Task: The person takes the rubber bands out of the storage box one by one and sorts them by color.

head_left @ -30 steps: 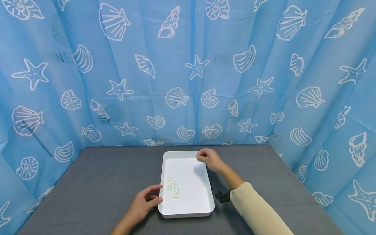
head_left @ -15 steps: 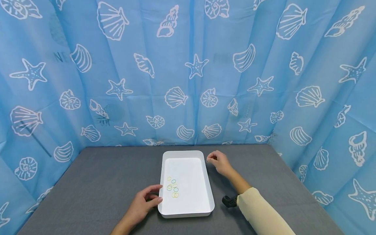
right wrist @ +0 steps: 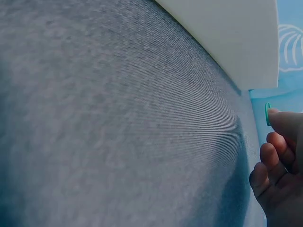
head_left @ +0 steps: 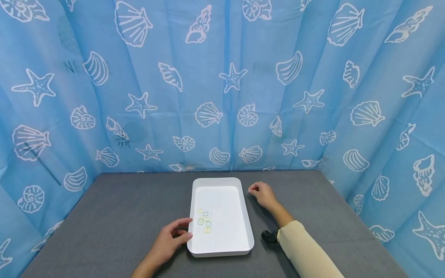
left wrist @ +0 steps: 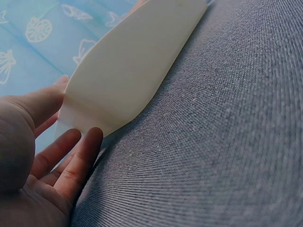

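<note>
In the head view a white tray (head_left: pixel 226 200) lies on the grey cloth. Several thin yellow and green rubber bands (head_left: pixel 208 224) are grouped in its left half. My left hand (head_left: pixel 170 238) touches the tray's left side, fingers fairly straight, fingertips against the outer wall and at the rim, as the left wrist view also shows. Beyond the tray's far right corner, my right hand (head_left: pixel 263 194) pinches a small green rubber band (right wrist: pixel 268 115) between thumb and finger. Its other fingers (right wrist: pixel 271 158) are curled loosely, close over the cloth.
A grey cloth (head_left: pixel 139 204) covers the table. Behind and at both sides hangs a blue curtain (head_left: pixel 229 116) with white shells and starfish. A black strap (head_left: pixel 270 236) sits at the right wrist, beside a cream sleeve (head_left: pixel 306 249).
My right hand has moved right, from over the tray's far right corner to outside the tray, and slightly down. The left hand and the bands in the tray stay put.
</note>
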